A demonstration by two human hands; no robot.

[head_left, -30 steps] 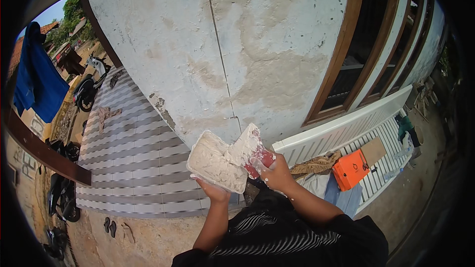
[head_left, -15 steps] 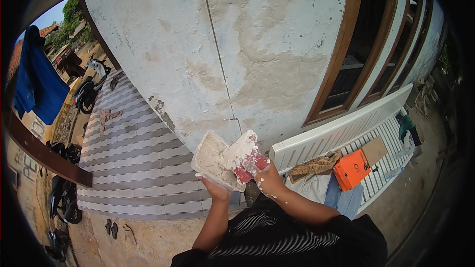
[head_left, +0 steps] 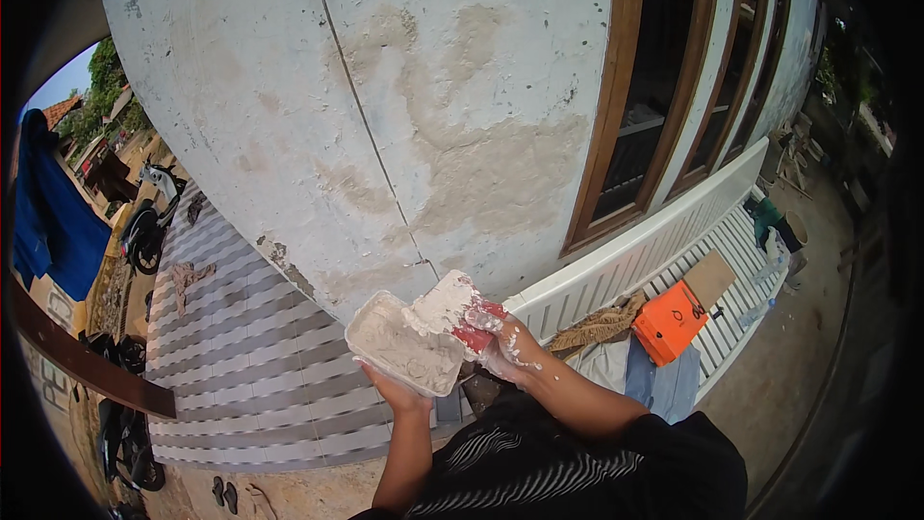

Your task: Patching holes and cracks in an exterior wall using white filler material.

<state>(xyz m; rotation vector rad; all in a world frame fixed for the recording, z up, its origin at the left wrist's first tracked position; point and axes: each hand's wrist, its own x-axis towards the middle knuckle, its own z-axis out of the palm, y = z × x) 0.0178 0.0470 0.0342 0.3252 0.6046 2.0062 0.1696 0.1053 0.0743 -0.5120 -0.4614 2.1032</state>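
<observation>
My left hand [head_left: 402, 395] holds a white plastic tub [head_left: 354, 339] from below at its near side, the fingers mostly hidden under it. Pale, creamy putty [head_left: 402, 349] fills much of the tub. My right hand [head_left: 507, 354], spotted with white putty, is closed round a putty knife [head_left: 474, 335] with red on its handle. A thick layer of putty coats the knife's blade, which lies over the tub's right rim; I cannot tell whether they touch. Beyond both hands stands a light blue wall [head_left: 385, 135] with beige patches and a long dark vertical line.
On the right, a white slatted bench [head_left: 664, 231] along the wall carries an orange box [head_left: 671, 323], brown cloth [head_left: 599, 323] and cardboard [head_left: 708, 279]. Brown-framed windows [head_left: 626, 87] are above it. Left are striped floor tiles [head_left: 250, 356], a brown post [head_left: 91, 366] and a blue cloth [head_left: 58, 217].
The knife has shifted from over the middle of the tub toward its right rim, so more putty shows. The view has turned a little to the right.
</observation>
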